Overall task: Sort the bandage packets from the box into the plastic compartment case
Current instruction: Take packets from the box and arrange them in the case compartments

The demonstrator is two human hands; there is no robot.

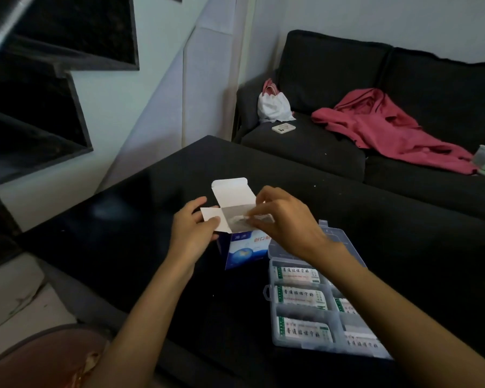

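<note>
Nearest, at the lower right of the black glossy table (pixel 123 233), lies the clear plastic compartment case (pixel 300 306), its lid (pixel 335 239) folded back flat behind it. The case is rectangular with a small handle tab on its left edge. Its visible compartments each hold white bandage packets (pixel 301 296) with green borders and dark printed characters, lying flat; the right-hand column is partly hidden under the right forearm.

Just beyond the case stands the cardboard box (pixel 242 247), blue and white with a globe print, its white top flaps spread open. The left hand (pixel 192 233) holds the box's left side, fingers curled against the side flap. The right hand (pixel 284 219) reaches over the open mouth, its fingertips pinching a pale packet (pixel 240 219) at the opening; the packet is blurred, and how far it is out of the box cannot be told.

Farther back, a dark fabric sofa (pixel 403 79) holds a white bag (pixel 273 106) with pink handles, a phone (pixel 284 127) lying flat, and a crumpled red garment (pixel 389 130).
</note>
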